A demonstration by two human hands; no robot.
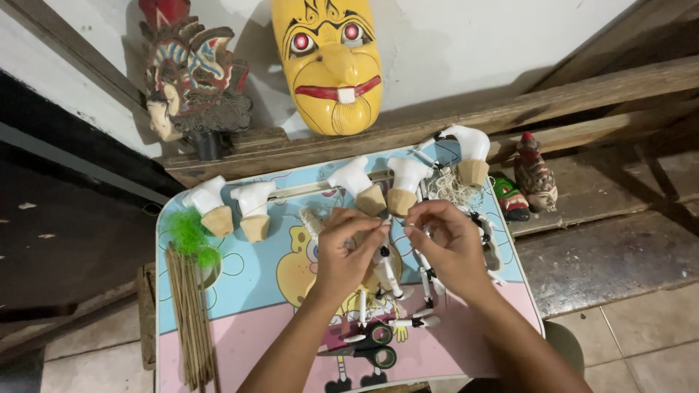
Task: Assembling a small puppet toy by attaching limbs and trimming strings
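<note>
A: While both hands meet mid-bench, what's pinched between 'em?

B: Small white puppet limb (384,256), I think. Left hand (348,251) has fingertips pressed together on its top end, right hand (445,244) pinches sth thin beside it, prob. a thread, too fine to tell. Held up close w/ both hands, likely bc the bit is tiny and needs steadying.

A: Just below the hands?

B: More white jointed limbs (419,320), laid loose, touching each other. Scissors (371,346) w/ green-black handles just nearer the body than those, near the wrists, so easy to grab.

A: Beyond the fingers?

B: Row of white figure heads on wood bases (368,188), approx. five, upright or leaning. Pale string tangle (453,191) past the right hand.

A: Far left?

B: Bundle of thin sticks (191,320) lying lengthwise, green fluff (191,234) at its top; well apart from the left hand, out of the way.

A: Past the bench (240,327)?

B: Yellow mask (331,62) and carved painted head (191,73) on a wood ledge.
</note>
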